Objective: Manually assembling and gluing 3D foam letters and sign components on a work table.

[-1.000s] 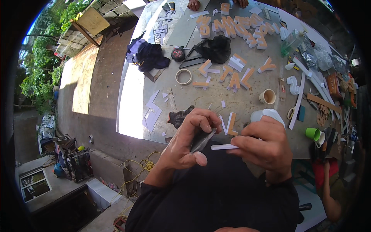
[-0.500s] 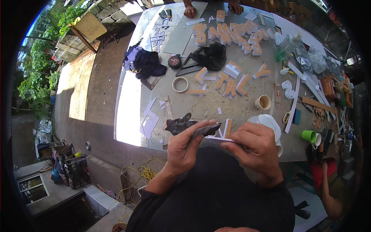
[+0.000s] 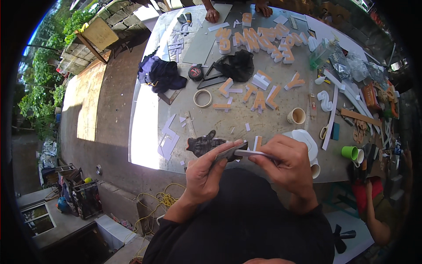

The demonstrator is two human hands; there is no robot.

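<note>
Outdoors, a concrete yard (image 3: 88, 110) fills the left half of the view, bare and sunlit, with green bushes at nine to eleven o'clock. A long grey worktable (image 3: 263, 119) runs from twelve o'clock down to the centre; its near edge lies just above the person's hands, and its left edge meets open yard. On the table's far part lie many orange-and-white foam letters (image 3: 259, 39), with a dark blue cloth (image 3: 160, 75) at eleven o'clock and a roll of tape (image 3: 202, 98) near the middle. A black glove (image 3: 203, 144) rests at the near edge, just beside the left fingertips. At three o'clock stand a paper cup (image 3: 297, 115) and a green cup (image 3: 350, 152). Another person's hands (image 3: 212, 15) rest on the far end at twelve o'clock.

At the centre, over the person's dark-clothed lap, the left hand (image 3: 204, 176) grips a dark flat blade-like tool (image 3: 226, 152), fingers curled and thumb pressed along it. The right hand (image 3: 288, 165) pinches a thin white strip (image 3: 250, 153) between thumb and fingertips. Strip and tool touch between the two hands, just off the table edge.
</note>
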